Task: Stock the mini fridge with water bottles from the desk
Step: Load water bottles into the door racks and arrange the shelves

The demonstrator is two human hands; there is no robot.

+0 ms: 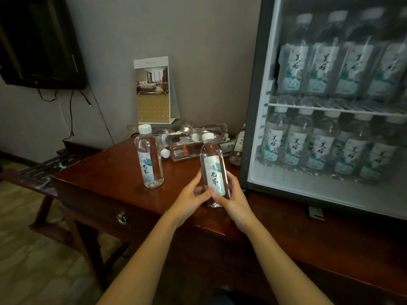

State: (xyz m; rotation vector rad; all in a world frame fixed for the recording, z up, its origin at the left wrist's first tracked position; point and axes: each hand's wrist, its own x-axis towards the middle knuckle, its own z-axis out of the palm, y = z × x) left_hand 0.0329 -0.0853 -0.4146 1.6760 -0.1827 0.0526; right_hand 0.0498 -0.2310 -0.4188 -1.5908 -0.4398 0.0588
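A clear water bottle (213, 164) with a white cap and pale label stands upright at the desk's front, just left of the mini fridge (253, 106). My left hand (189, 200) and my right hand (231, 198) both grip its lower part, thumbs on the label. A second matching bottle (149, 157) stands upright and free to the left. Several more bottles (187, 139) lie on their sides at the back of the desk. The fridge is open, with rows of bottles (330, 69) on its upper wire shelf and another row of bottles (319, 148) on its floor.
The wooden desk (99, 172) has a drawer with a ring pull (121, 217). A desk calendar (153, 91) stands against the wall. A wall-mounted TV (37, 40) with hanging cables is at upper left. One more bottle (239, 146) stands beside the fridge frame.
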